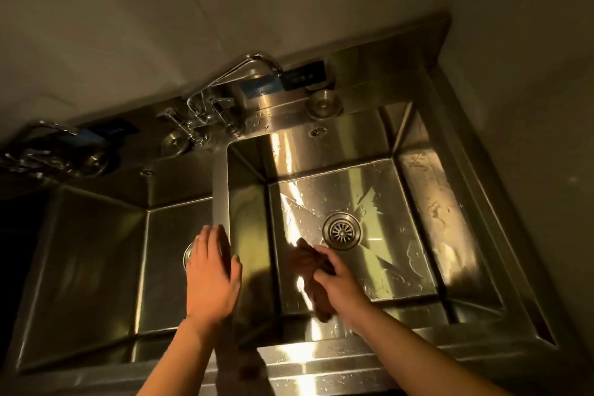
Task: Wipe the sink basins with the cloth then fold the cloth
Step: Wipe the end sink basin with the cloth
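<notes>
Fingers of right hand [340,280] curled around bunched, half-hidden cloth [308,259]; left hand [212,273] flat, fingers straight.

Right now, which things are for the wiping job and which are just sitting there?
For the job: cloth in the right hand, right basin, left basin.
Just there: taps, loose strainer, dark panel.

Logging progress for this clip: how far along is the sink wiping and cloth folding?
Early to midway. In hand: the right hand grips the bunched cloth on the floor of the right basin, beside the drain; water streaks show there. The left hand rests flat on the divider. Whether the left basin has been wiped cannot be told. Left: folding, since the cloth is crumpled.
</notes>
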A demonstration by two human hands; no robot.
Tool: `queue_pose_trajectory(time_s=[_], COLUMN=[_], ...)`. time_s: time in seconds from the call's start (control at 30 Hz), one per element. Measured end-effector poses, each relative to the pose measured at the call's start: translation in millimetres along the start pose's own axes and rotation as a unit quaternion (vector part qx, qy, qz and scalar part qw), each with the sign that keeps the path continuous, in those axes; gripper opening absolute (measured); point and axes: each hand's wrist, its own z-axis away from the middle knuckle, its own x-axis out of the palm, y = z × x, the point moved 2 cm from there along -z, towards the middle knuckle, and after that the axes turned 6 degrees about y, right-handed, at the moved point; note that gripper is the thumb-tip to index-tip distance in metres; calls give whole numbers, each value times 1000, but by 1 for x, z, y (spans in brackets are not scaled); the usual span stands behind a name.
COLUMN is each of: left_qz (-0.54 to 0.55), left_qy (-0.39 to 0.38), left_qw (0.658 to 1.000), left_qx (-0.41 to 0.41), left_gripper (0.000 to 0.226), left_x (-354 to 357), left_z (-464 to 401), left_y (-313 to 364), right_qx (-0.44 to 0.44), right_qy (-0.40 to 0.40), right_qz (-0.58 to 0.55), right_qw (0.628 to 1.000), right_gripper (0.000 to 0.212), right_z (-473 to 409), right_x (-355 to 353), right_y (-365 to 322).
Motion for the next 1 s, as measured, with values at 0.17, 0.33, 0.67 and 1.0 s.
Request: queue_pose_trajectory(time_s=[0.17,0.33,0.67,1.0], left_qz=[137,104,126,130], left_qy=[14,40,40,29], left_qw=[989,994,991,991], left_qx=[-49,16,10,12], left_gripper=[69,57,54,54], left_x=[18,22,28,30], left_z=[-15,-14,-16,-17], left_y=[-12,-15,-23,-24], right_qx=[110,74,-71,56], right_qy=[-58,-85,-54,49], right_qz=[-189,-120,-78,46], right_qw=[974,986,993,996], right_gripper=[53,31,54,49], right_z=[-31,-42,-111,-206], right_x=[61,124,179,174], right_y=[24,14,-73,-13])
